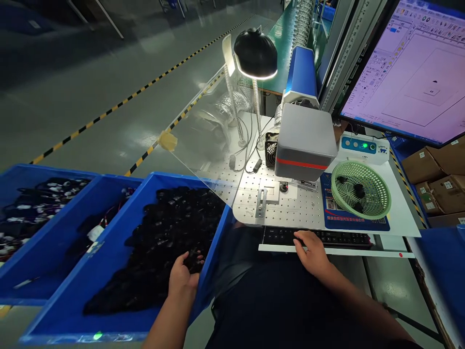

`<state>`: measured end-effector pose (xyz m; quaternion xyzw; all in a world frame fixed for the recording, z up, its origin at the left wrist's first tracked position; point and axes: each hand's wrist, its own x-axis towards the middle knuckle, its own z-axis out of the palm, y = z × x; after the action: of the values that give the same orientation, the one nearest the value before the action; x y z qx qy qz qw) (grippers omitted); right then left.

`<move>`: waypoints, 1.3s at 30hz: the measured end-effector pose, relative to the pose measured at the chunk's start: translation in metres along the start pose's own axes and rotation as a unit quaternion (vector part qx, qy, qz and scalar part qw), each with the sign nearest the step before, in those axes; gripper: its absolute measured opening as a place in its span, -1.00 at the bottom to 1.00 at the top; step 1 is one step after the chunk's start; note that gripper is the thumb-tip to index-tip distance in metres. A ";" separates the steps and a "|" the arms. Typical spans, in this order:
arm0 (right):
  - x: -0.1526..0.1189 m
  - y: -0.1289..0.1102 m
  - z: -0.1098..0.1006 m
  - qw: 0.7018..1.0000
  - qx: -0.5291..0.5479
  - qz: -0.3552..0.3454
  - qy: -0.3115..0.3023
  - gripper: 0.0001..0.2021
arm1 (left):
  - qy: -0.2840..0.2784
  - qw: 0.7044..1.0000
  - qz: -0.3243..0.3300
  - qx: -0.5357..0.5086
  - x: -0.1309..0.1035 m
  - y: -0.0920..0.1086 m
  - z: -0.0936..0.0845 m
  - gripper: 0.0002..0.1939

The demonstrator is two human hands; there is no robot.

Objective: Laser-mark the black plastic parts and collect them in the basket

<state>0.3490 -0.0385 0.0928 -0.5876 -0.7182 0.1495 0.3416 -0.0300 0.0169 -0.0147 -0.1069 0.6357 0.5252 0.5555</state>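
Note:
My left hand [184, 276] is at the right side of a blue bin [123, 327], its fingers curled round small black parts. Many more black parts [163, 237] are heaped in that bin. On the left part of the black keyboard [341, 238] rests my right hand [310, 252], fingers apart, holding nothing. Beyond the keyboard stands a perforated metal plate [290, 211] with a small fixture [260, 201] and a round black part [284, 186] on it, below a grey machine head [306, 140]. A green basket [385, 198] to the right holds several black parts.
A black lamp [255, 53] shines beside a clear sheet [203, 140] that juts out over the bin's far corner. A monitor [421, 72] hangs at the upper right above a control box [364, 148]. Another blue bin [32, 288] stands left, cardboard boxes [446, 169] far right.

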 end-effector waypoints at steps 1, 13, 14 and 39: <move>0.007 0.000 -0.003 1.000 0.011 0.000 0.014 -0.80 | -0.007 1.000 -0.016 -0.003 0.000 0.000 0.000 -0.91; 0.096 0.061 0.003 0.988 -0.001 0.110 0.112 -0.77 | -0.060 0.978 -0.182 -0.081 -0.002 0.005 0.003 -0.84; 0.096 0.063 0.005 0.987 -0.007 0.110 0.113 -0.77 | -0.062 0.978 -0.179 -0.084 -0.001 0.005 0.003 -0.85; 0.090 0.055 0.004 0.992 -0.068 0.077 0.075 -0.77 | -0.070 0.990 -0.119 -0.021 -0.005 0.003 0.006 -0.77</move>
<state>0.3805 0.0618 0.0838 -0.6729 -0.6515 0.0817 0.3407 -0.0274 0.0206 -0.0081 -0.1562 0.5674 0.4748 0.6543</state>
